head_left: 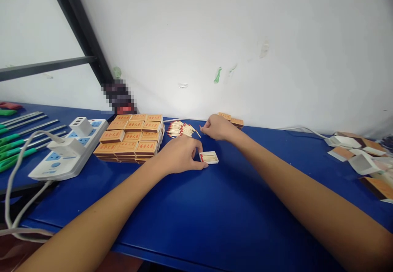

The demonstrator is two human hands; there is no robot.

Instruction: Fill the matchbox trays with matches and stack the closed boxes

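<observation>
A small white matchbox tray with matches in it lies on the blue table. My left hand is closed in a pinch on the tray's left edge. My right hand is a little farther back, fingers pinched on a match next to the loose pile of red-tipped matches. A stacked block of orange matchboxes sits to the left of the pile.
Two orange boxes lie by the wall behind my right hand. A white power strip with plugs and cable sits at left, beyond it green-handled tools. Empty white trays and sleeves lie at the right edge.
</observation>
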